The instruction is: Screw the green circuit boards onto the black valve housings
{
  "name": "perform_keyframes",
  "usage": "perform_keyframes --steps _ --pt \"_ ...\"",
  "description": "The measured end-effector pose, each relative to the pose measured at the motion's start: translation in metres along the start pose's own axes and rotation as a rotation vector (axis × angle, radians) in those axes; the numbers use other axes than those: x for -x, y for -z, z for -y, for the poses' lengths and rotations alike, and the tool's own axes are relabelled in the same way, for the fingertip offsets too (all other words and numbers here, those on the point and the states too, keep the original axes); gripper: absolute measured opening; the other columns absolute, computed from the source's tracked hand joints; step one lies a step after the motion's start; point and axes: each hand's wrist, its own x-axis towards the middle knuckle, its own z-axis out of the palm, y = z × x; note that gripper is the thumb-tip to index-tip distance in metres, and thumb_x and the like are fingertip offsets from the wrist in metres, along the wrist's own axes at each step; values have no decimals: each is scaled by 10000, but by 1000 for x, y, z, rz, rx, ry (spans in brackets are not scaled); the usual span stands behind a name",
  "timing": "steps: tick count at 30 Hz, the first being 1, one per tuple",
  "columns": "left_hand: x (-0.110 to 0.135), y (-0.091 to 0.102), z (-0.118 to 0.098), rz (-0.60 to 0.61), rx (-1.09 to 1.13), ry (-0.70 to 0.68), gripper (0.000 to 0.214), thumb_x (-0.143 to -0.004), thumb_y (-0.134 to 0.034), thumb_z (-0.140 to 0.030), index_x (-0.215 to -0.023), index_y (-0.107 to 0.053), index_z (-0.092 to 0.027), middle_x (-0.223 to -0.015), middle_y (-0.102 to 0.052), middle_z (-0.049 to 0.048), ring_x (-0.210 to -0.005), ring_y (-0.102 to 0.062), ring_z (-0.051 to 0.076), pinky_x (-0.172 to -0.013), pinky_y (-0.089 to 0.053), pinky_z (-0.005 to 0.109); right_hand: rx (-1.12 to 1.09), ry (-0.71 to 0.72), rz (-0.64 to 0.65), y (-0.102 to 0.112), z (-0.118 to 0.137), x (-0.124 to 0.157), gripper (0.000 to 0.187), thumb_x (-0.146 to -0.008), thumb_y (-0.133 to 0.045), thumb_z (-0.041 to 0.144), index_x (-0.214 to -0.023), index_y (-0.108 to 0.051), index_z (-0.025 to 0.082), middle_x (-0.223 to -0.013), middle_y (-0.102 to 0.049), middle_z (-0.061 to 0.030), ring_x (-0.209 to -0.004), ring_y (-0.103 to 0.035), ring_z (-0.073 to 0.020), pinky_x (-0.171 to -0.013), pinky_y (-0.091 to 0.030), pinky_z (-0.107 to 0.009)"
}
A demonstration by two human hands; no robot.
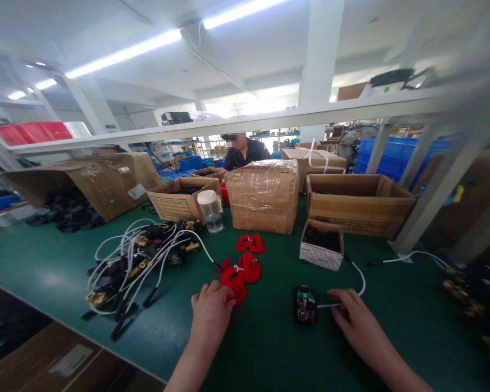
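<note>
Green table (269,348) holds one module (305,305), perhaps four red coils (245,267) by left hand (210,316)

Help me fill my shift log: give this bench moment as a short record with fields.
left hand: fingers curled onto red wire bundles, grip unclear
right hand: flat on white cable
black module: green circuit board showing, at the cable's end, on green table
behind: small white box of black parts, plastic jar, taped carton
left side: tangle of white-cabled parts
others: a person beyond the cartons
</note>
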Motion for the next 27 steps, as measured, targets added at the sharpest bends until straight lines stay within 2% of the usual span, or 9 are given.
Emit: perform_keyframes --steps 5,11,16,19,21,23,25,27 --pt "4 5 -5 7 16 7 211 -826 -547 -148 -794 -727 -252 -986 -689 65 -1042 -582 298 -890 -393 445 -3 0 4 4 9 2 358 -921 -458 312 -1237 -596 214 -1202 -539 -117 -886 -625 -242 -766 -571 -399" --pt "18 32 -8 -4 110 -19 189 -850 -533 -240 -832 -720 -259 -947 -698 40 -976 -634 250 -810 -436 332 -26 -21 25 7 12 2 342 -899 -484 280 -1210 -609 215 -1213 -537 -116 -934 -628 -249 -785 -570 -397" --pt "35 63 -23 -52 468 -71 170 -774 -601 -370 -748 -702 -235 -834 -717 37 -820 -653 240 -777 -457 318 -83 11 -73 13 19 3 342 -890 -486 271 -1201 -616 211 -1150 -571 -105 -927 -627 -246 -810 -557 -399" --pt "44 75 -41 19 683 -19 252 -714 -655 -475 -737 -696 -228 -735 -699 20 -728 -624 227 -680 -448 290 -141 64 -114 23 39 10 304 -921 -475 293 -1174 -632 231 -1116 -603 -89 -939 -624 -246 -829 -540 -394" --pt "48 77 -56 81 816 16 312 -685 -693 -526 -753 -699 -221 -701 -671 6 -691 -592 208 -633 -427 268 -220 109 -66 29 56 16 272 -940 -478 312 -1135 -653 237 -1091 -629 -76 -947 -623 -246 -834 -527 -389" --pt "52 73 -70 129 928 38 321 -671 -724 -527 -759 -699 -220 -679 -638 -9 -674 -565 189 -621 -415 255 -378 128 56 30 72 23 253 -939 -513 333 -1111 -668 231 -1076 -657 -68 -956 -629 -246 -847 -517 -390" --pt "54 64 -84 176 1016 35 297 -661 -746 -493 -751 -698 -214 -675 -622 -15 -669 -549 173 -633 -417 252 -622 116 191 28 84 29 280 -903 -599 355 -1135 -666 212 -1108 -677 -76 -1017 -633 -254 -902 -503 -401" --pt "54 53 -95 226 1095 27 282 -643 -758 -458 -741 -698 -200 -687 -626 -10 -672 -548 165 -646 -424 255 -869 91 284 24 90 33 388 -850 -695 382 -1187 -651 196 -1175 -680 -95 -1079 -628 -261 -953 -482 -411"
